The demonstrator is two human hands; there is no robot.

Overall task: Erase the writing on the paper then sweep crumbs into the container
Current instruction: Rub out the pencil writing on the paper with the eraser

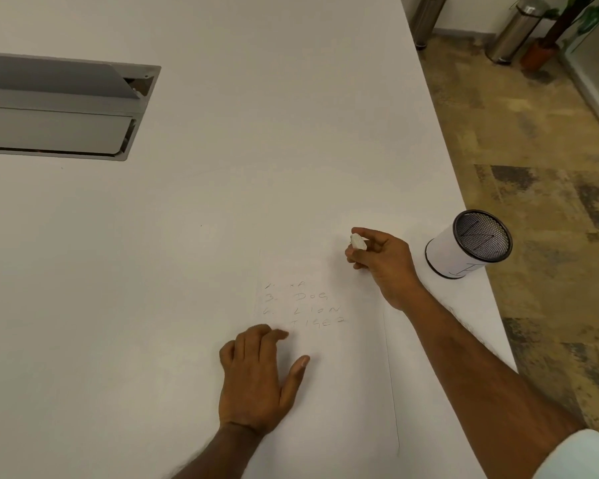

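Note:
A white sheet of paper (346, 375) lies on the white table, near its right edge. Faint pencil words sit on its upper half: a partly rubbed first line, then DOG, LION and TIGER (305, 305). My left hand (260, 375) rests flat on the paper's lower left, fingers spread. My right hand (381, 261) hovers over the paper's top right corner, pinching a small white eraser (357, 242) between thumb and fingers. A cylindrical container (464, 250) with a white wrap and dark mesh rim stands upright to the right of that hand. No crumbs can be made out.
The table's right edge (478, 236) runs diagonally just beyond the container, with patterned carpet below. A grey cable hatch (59, 108) is set into the table at the far left. Metal bins (519, 29) and a potted plant stand on the floor far off.

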